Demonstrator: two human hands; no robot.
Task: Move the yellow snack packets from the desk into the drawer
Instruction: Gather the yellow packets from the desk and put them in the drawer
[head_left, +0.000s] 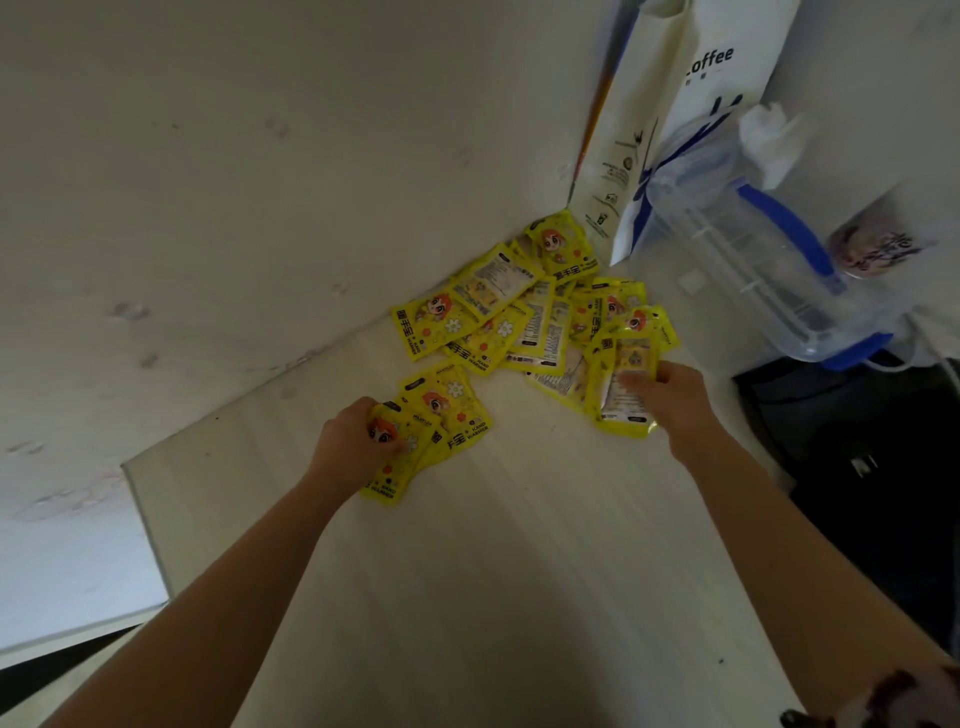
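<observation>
Several yellow packets (519, 306) with a cartoon face lie heaped on the pale desk (519, 545), against the wall corner. My left hand (353, 441) grips a small stack of yellow packets (441, 415) at the heap's near left. My right hand (670, 400) grips another bunch of packets (621, 384) at the heap's near right, fingers curled over their edge. No drawer is in view.
A white paper bag (660, 124) printed "Coffee" stands against the wall behind the heap. A clear plastic container with blue handle (753, 260) sits to the right, over a dark object (857, 441). The desk's left edge (150, 530) drops off.
</observation>
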